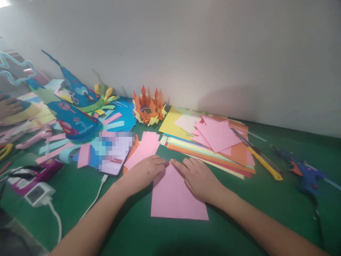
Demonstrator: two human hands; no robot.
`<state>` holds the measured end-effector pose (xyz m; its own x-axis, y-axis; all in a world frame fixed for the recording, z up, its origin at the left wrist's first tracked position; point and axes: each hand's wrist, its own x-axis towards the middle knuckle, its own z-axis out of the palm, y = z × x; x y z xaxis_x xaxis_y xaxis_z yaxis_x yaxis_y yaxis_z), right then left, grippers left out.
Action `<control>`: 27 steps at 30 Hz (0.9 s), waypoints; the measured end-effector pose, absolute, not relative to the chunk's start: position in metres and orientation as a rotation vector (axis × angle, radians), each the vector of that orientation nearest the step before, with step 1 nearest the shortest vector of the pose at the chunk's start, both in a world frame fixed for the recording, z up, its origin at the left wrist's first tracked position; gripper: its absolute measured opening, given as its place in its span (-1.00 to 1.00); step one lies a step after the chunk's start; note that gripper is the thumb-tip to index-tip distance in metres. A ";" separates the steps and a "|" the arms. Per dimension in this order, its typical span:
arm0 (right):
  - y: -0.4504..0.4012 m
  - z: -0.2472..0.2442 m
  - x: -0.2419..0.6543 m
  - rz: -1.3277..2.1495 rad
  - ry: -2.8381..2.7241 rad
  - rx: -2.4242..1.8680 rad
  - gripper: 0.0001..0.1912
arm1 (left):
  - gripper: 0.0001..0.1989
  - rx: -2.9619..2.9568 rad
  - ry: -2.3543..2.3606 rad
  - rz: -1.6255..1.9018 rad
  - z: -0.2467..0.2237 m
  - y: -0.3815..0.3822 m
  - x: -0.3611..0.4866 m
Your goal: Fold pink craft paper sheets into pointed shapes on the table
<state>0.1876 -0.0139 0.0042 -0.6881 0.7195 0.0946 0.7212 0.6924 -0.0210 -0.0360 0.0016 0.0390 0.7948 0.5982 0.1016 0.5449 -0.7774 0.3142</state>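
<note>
A sheet of pink paper (pixel 179 199) lies on the green table in front of me, its near edge toward my body. My left hand (pixel 145 174) bends over its far left side, fingers closed together on the paper's edge. From the other side, my right hand (pixel 198 177) presses on the paper, with the index finger reaching its far edge and the other fingers curled. The fingertips of both hands almost meet there and cover that edge. More pink paper (pixel 145 147) lies just beyond my left hand.
A stack of coloured paper (pixel 213 156) bears a yellow utility knife (pixel 266 165). Right of it lies a blue glue gun (pixel 309 174). An orange paper crown (pixel 149 108), blue cone hats (pixel 74 121), a phone (pixel 117 161) and a power strip (pixel 37 177) stand left. Another person's hand (pixel 9 106) shows far left.
</note>
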 end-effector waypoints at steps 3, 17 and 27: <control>-0.014 0.005 0.188 -0.037 -2.811 -1.200 -0.50 | -0.77 2.706 0.874 0.287 0.037 0.002 -0.037; -0.014 0.005 0.186 -0.043 -2.803 -1.222 -0.51 | -0.78 2.670 0.869 0.334 0.036 0.002 -0.038; -0.014 0.006 0.186 -0.061 -2.819 -1.228 -0.51 | -0.79 2.626 0.872 0.381 0.037 0.001 -0.042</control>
<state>0.1859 -0.0139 0.0059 -0.6793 0.7299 0.0761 0.7325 0.6806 0.0100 -0.0420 0.0006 0.0369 0.7749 0.6159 0.1421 0.5228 -0.7508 0.4037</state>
